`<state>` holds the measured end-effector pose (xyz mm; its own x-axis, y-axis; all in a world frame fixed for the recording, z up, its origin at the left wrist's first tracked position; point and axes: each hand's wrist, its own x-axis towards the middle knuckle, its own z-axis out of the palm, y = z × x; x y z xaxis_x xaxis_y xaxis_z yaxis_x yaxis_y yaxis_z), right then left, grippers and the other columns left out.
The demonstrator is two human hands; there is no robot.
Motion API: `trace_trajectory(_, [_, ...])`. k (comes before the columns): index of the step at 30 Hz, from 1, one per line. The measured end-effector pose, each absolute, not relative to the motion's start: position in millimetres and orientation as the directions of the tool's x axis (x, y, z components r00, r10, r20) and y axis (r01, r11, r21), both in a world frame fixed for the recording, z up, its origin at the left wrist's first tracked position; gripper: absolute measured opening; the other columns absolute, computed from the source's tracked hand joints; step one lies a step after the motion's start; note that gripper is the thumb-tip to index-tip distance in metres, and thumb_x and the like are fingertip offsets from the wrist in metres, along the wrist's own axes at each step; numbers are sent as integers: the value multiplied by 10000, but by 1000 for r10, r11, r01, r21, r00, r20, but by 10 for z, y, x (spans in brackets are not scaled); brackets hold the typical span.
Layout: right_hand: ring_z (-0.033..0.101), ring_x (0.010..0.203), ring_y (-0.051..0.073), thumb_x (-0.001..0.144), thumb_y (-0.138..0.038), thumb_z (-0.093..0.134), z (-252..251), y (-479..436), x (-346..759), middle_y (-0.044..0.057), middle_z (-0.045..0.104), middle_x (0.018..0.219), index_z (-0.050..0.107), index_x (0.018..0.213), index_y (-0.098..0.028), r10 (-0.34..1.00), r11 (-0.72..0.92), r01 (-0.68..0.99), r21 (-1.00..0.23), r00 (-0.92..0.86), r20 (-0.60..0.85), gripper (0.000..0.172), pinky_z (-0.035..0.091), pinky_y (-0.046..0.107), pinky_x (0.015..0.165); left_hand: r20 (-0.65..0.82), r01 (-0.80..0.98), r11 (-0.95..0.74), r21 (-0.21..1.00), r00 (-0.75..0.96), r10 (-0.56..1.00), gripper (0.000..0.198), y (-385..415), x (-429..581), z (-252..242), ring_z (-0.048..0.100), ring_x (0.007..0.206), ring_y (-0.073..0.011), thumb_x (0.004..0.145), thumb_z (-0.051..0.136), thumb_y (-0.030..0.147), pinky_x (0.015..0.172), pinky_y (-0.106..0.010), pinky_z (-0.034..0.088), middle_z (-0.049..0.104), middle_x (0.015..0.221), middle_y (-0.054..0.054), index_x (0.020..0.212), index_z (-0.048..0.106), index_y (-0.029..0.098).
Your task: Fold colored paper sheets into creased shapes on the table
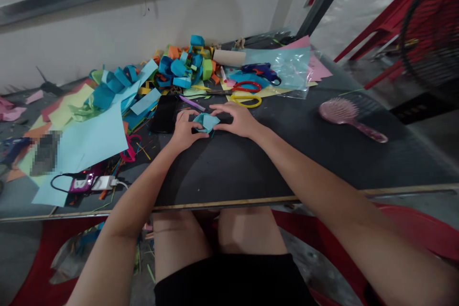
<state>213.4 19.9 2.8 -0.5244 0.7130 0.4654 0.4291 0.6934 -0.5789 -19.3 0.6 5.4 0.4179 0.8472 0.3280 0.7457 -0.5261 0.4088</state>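
A small piece of folded blue paper (pixel 207 123) is held low over the dark table, between my two hands. My left hand (pixel 185 130) grips its left side with curled fingers, the thumb at the near edge. On the opposite side, my right hand (pixel 236 119) pinches the paper between thumb and fingers. Just left of my left hand lies a black phone (pixel 164 114). A purple pen (pixel 191 103) and scissors with yellow and red handles (pixel 245 101) rest beyond my hands.
Curled coloured paper strips (pixel 182 69) pile up by the wall, near a cardboard tube (pixel 229 58) and a blue glue gun (pixel 260 72). Paper sheets (pixel 100 136) and a purple power strip (pixel 86 181) occupy the left. A pink hairbrush (pixel 340 111) lies right; a fan (pixel 433 33) stands beyond.
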Motion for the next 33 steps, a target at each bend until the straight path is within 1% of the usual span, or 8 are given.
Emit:
trace_trajectory(4, [597, 1065, 290, 817, -414, 742, 22, 180, 2120, 71, 695, 1160, 542, 1367, -288, 709, 702, 418, -577, -488, 510, 599, 453, 486, 952, 307, 740, -522, 424, 425, 851, 176, 0, -192, 71, 467, 1227, -305, 683, 850, 365, 1077, -542, 375, 574, 1237, -68, 745, 758, 228])
trace_trajectory(10, [649, 986, 241, 914, -380, 627, -13, 162, 2025, 43, 744, 1031, 732, 997, -265, 674, 729, 377, -571, -540, 504, 176, 469, 434, 922, 296, 731, -537, 421, 449, 843, 124, -14, -183, 77, 451, 1273, -301, 696, 844, 324, 1103, -529, 349, 576, 1291, -49, 757, 767, 248])
trace_trajectory(12, [662, 966, 222, 946, -355, 580, -7, 166, 2007, 34, 754, 1019, 747, 932, -264, 646, 749, 360, -557, -583, 493, 190, 461, 420, 928, 309, 728, -538, 426, 442, 842, 110, -12, -187, 68, 438, 1293, -298, 700, 842, 312, 1112, -527, 335, 569, 1322, -39, 762, 770, 258])
trace_trajectory(17, [657, 952, 216, 960, -363, 558, -9, 202, 2027, 29, 757, 1010, 759, 946, -275, 631, 767, 389, -510, -605, 486, 220, 457, 398, 900, 317, 752, -508, 421, 402, 859, 113, -23, -197, 78, 423, 1309, -304, 714, 828, 318, 1100, -521, 335, 558, 1341, -42, 780, 759, 258])
trace_trajectory(22, [619, 905, 229, 951, -360, 579, -11, 188, 2019, 55, 750, 908, 774, 933, -251, 617, 785, 440, -437, -625, 478, 224, 433, 382, 835, 379, 805, -480, 350, 347, 858, 326, -108, -170, 151, 417, 1301, -327, 721, 802, 455, 1052, -515, 362, 547, 1360, -86, 965, 723, 253])
trace_trajectory(25, [598, 901, 230, 958, -343, 571, 24, 142, 1983, 61, 736, 878, 779, 933, -250, 618, 785, 476, -398, -649, 444, 229, 404, 379, 824, 410, 778, -584, 231, 467, 784, 197, -145, -143, 167, 437, 1310, -315, 795, 748, 434, 1054, -501, 351, 589, 1341, -64, 860, 738, 249])
trace_trajectory(27, [583, 905, 232, 953, -338, 582, 51, 122, 1972, 66, 719, 859, 783, 930, -249, 627, 778, 502, -378, -651, 427, 222, 386, 380, 823, 406, 759, -625, 182, 521, 751, 183, -149, -131, 160, 471, 1294, -304, 838, 712, 397, 1048, -498, 353, 635, 1287, -50, 751, 739, 238])
trace_trajectory(33, [540, 905, 223, 896, -404, 665, 67, 148, 2023, 64, 624, 842, 794, 865, -256, 675, 737, 573, -357, -610, 415, 199, 357, 371, 834, 438, 771, -602, 206, 478, 762, 203, -112, -144, 121, 494, 1275, -312, 784, 770, 398, 1017, -493, 383, 670, 1253, -43, 664, 749, 236])
